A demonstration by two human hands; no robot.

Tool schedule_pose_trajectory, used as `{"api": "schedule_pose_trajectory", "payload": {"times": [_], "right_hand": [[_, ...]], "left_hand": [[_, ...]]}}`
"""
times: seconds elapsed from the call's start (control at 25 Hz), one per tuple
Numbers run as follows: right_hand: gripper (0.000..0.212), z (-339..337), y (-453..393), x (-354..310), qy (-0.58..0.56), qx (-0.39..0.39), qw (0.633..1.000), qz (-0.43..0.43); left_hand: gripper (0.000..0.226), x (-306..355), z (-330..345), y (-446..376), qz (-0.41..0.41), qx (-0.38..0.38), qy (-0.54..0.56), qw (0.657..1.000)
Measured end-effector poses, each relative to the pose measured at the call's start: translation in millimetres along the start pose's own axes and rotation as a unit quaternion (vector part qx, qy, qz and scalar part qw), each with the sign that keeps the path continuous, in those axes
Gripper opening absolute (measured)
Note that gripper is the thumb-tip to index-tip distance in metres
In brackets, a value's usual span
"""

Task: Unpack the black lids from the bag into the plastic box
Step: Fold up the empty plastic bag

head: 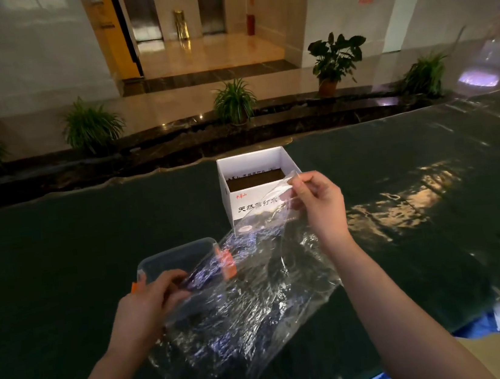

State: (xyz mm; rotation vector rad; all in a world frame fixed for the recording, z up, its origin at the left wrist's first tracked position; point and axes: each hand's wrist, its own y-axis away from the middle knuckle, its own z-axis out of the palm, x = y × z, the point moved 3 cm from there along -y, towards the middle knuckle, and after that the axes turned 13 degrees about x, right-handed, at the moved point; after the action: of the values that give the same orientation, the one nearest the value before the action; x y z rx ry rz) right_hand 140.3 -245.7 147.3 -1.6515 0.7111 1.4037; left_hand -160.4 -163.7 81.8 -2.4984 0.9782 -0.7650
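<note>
A person stands at a table covered in dark green cloth under a clear, shiny sheet. Both bare hands hold one clear plastic bag, which stretches across the lower middle of the frame.

The right hand, just right of centre, pinches an upper corner of the bag between thumb and curled fingers and lifts it above the table. The left hand, lower left of centre, grips the other end of the bag with its fingers curled around the film, low over the near edge of the plastic box.

The plastic box is clear, with orange clips on its sides, and sits on the table just left of centre, open at the top. The bag drapes over its right side. Dark shapes show through the crinkled film near the left hand and at the box; they may be the black lids, but glare on the plastic makes it impossible to tell for sure, or to tell whether any lie in the box.

Beyond the bag, at the centre of the frame, stands an open white cardboard carton with printed characters on its front. Potted plants line a dark ledge across the upper half, and a tiled lobby with lift doors lies behind them.
</note>
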Motion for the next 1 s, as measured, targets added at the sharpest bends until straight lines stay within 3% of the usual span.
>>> {"api": "schedule_pose_trajectory", "payload": {"times": [0.08,0.16,0.24,0.32,0.48,0.64,0.72,0.8,0.88,1.0], "right_hand": [[0.014,0,-3,-3,0.001,0.01,1.0,-0.002],[0.015,1,-4,-4,0.001,0.013,1.0,-0.004],[0.016,1,-6,-2,0.003,0.015,1.0,-0.004],[0.015,-2,-10,2,0.001,0.015,1.0,-0.001],[0.01,-6,-15,4,-0.016,0.007,1.0,-0.002],[0.009,-4,-17,7,-0.029,0.007,1.0,0.0],[0.01,-4,-16,6,-0.042,-0.005,0.999,-0.008],[0.01,5,-10,1,-0.038,-0.044,0.998,-0.034],[0.007,25,5,-9,-0.031,-0.117,0.99,-0.068],[0.008,51,25,-16,-0.041,-0.218,0.972,-0.077]], "left_hand": [[0.059,-1,1,2,-0.013,-0.017,-0.021,1.0],[0.046,5,0,2,-0.023,-0.005,-0.008,1.0],[0.016,6,1,1,-0.009,0.03,0.01,0.999],[0.023,-6,3,-1,-0.025,0.046,0.023,0.998],[0.021,-25,10,-4,-0.149,-0.006,0.118,0.982],[0.026,-23,5,-8,-0.174,-0.065,0.148,0.972],[0.016,-22,8,-10,-0.185,-0.123,0.152,0.963],[0.027,-10,13,-17,-0.18,-0.155,0.176,0.955],[0.037,14,16,-32,-0.147,-0.133,0.2,0.96],[0.021,51,11,-60,-0.077,-0.055,0.235,0.967]]}}
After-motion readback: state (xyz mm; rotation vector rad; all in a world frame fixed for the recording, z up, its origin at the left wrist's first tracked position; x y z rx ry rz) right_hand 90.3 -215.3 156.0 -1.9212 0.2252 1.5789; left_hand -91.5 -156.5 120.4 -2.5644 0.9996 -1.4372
